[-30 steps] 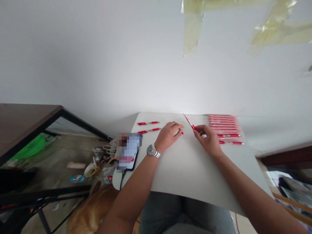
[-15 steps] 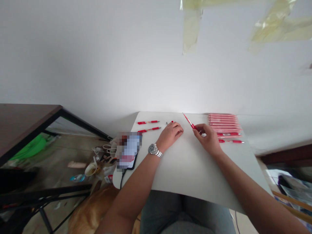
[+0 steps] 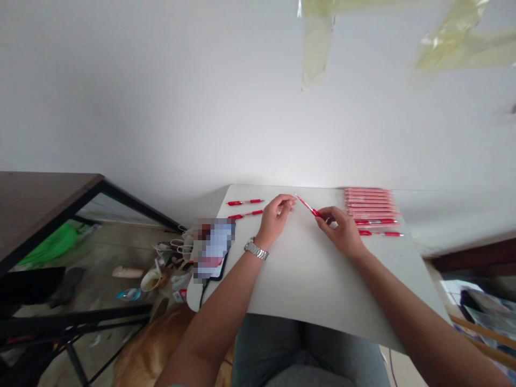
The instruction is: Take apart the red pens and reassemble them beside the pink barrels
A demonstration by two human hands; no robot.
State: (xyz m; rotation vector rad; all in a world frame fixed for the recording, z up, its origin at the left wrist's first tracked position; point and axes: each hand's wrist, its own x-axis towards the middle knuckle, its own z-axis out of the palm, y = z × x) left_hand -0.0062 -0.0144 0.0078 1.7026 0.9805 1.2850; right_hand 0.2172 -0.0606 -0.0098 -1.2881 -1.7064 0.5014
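My right hand (image 3: 341, 229) is closed on a red pen (image 3: 307, 206) that points up and left over the white table (image 3: 306, 279). My left hand (image 3: 275, 217), with a metal watch at the wrist, is raised just left of the pen's tip, its fingertips pinched on something I cannot make out. Two red pens (image 3: 245, 208) lie at the table's far left. A row of several pink-wrapped pens (image 3: 370, 201) lies at the far right, with two bare red pens (image 3: 381, 228) in front of it.
A phone (image 3: 213, 248) on a cable rests at the table's left edge. On the floor to the left lie clutter and a cup (image 3: 150, 280); a dark desk (image 3: 48, 207) stands further left. An orange furry animal (image 3: 153, 344) lies beside my legs.
My left hand has lifted off the table and moved toward the pen's tip, fingers pinched. My right hand has shifted the pen slightly left and lowered its tip.
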